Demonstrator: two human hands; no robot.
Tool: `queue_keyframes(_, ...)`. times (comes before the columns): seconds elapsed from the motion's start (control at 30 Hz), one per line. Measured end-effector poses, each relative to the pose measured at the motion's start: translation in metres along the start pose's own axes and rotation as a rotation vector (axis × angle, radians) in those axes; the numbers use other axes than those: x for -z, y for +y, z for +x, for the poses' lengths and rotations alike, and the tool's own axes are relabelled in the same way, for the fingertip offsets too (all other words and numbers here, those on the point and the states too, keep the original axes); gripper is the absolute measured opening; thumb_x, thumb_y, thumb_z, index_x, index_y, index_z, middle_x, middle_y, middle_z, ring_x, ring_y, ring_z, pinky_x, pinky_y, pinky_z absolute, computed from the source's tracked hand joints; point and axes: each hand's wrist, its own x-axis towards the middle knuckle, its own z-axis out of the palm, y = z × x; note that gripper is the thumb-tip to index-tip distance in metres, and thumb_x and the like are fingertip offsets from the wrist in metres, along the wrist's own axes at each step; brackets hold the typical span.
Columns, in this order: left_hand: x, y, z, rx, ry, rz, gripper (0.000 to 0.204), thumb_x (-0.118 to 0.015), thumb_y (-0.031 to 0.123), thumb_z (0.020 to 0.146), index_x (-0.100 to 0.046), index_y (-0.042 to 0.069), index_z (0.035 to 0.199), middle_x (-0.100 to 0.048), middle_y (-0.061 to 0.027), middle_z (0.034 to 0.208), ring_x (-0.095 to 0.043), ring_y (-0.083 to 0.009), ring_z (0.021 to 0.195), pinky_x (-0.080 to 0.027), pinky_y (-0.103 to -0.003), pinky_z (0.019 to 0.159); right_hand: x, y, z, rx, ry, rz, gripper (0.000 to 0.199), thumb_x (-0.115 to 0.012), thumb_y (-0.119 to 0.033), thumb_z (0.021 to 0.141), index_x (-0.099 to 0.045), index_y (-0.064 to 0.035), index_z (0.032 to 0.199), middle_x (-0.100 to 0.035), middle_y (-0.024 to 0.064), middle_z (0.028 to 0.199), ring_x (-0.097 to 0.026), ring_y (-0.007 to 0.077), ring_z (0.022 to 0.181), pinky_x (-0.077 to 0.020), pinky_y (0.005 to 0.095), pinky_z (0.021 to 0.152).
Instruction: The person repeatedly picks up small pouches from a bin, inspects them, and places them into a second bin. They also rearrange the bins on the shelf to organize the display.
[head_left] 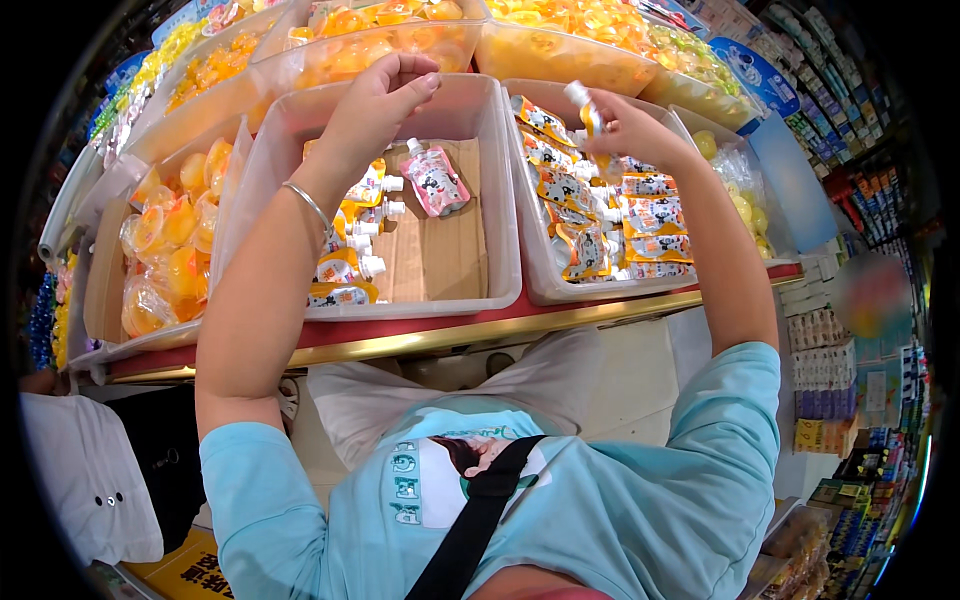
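Observation:
My left hand (395,95) is raised over the far part of the middle plastic bin (508,240), its fingers loosely bent, thumb apart, nothing visible in them. Over the right-hand bin (600,292), my right hand (625,130) grips an orange spout pouch (591,122) with a white cap. A pink spout pouch (437,181) lies on cardboard (440,255) in the middle bin. Along that bin's left side runs a column of orange spout pouches (342,266), partly hidden by my left forearm. Two columns of orange-and-white pouches (655,215) fill the right-hand bin.
Left of the middle bin stands a bin of orange jelly cups (185,245). More bins of orange cups (370,40) line the back. A gold-edged counter front (440,338) runs before me. Packed shelves (870,380) rise at right; another person's white clothing (85,480) shows at left.

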Motion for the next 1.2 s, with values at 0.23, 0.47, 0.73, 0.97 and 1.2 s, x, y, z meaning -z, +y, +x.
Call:
queue_keyframes(0.23, -0.002, 0.001, 0.001, -0.033, 0.007, -0.028, 0.029, -0.054, 0.026, 0.081, -0.05, 0.005, 0.102, -0.056, -0.0017, 0.093, -0.049, -0.0071, 0.087, -0.037, -0.022, 0.076, -0.029, 0.01, 0.015, -0.403, 0.202, 1.084, 0.034, -0.053, -0.034, 0.082, -0.046, -0.0067, 0.101, -0.056, 0.0069, 0.083, -0.059, 0.0167, 0.069, -0.0511, 0.0295, 0.056)
queue_keyframes(0.47, -0.005, 0.001, -0.001, -0.05, -0.019, -0.006, 0.023, -0.052, 0.021, 0.083, -0.051, 0.004, 0.1, -0.055, -0.002, 0.092, -0.049, -0.007, 0.088, -0.038, -0.021, 0.077, -0.053, -0.001, -0.004, -0.602, 0.209, 1.046, 0.036, -0.043, -0.039, 0.085, -0.049, -0.0051, 0.097, -0.059, 0.0096, 0.079, -0.059, 0.019, 0.06, -0.0482, 0.0282, 0.044)
queue_keyframes(0.73, -0.007, 0.0, -0.001, -0.064, -0.047, 0.029, 0.022, -0.052, 0.017, 0.083, -0.05, 0.002, 0.099, -0.054, -0.0033, 0.094, -0.049, -0.0083, 0.092, -0.039, -0.021, 0.08, -0.026, -0.002, -0.025, -0.156, -0.037, -0.633, 0.046, -0.059, -0.022, 0.065, -0.047, -0.0044, 0.106, -0.053, 0.0124, 0.102, -0.053, 0.0284, 0.091, -0.0433, 0.0376, 0.074)
queue_keyframes(0.97, 0.0, -0.014, 0.0, -0.083, -0.041, 0.056, 0.023, -0.052, 0.018, 0.082, -0.052, 0.001, 0.097, -0.055, -0.0044, 0.092, -0.05, -0.0103, 0.088, -0.04, -0.023, 0.077, -0.037, -0.029, -0.021, 0.109, -0.283, -0.666, 0.071, -0.06, -0.015, 0.059, -0.032, -0.0045, 0.124, -0.05, 0.0155, 0.107, -0.044, 0.0298, 0.103, -0.0372, 0.0376, 0.087)
queue_keyframes(1.2, -0.003, -0.01, 0.0, -0.082, -0.063, 0.105, 0.02, -0.051, 0.015, 0.084, -0.051, 0.0, 0.098, -0.055, -0.0039, 0.092, -0.051, -0.0092, 0.089, -0.04, -0.022, 0.079, -0.01, 0.0, -0.004, -0.064, -0.017, -0.201, 0.048, -0.066, -0.023, 0.062, -0.049, 0.0, 0.1, -0.054, 0.0095, 0.086, -0.054, 0.0175, 0.075, -0.0433, 0.0282, 0.066)
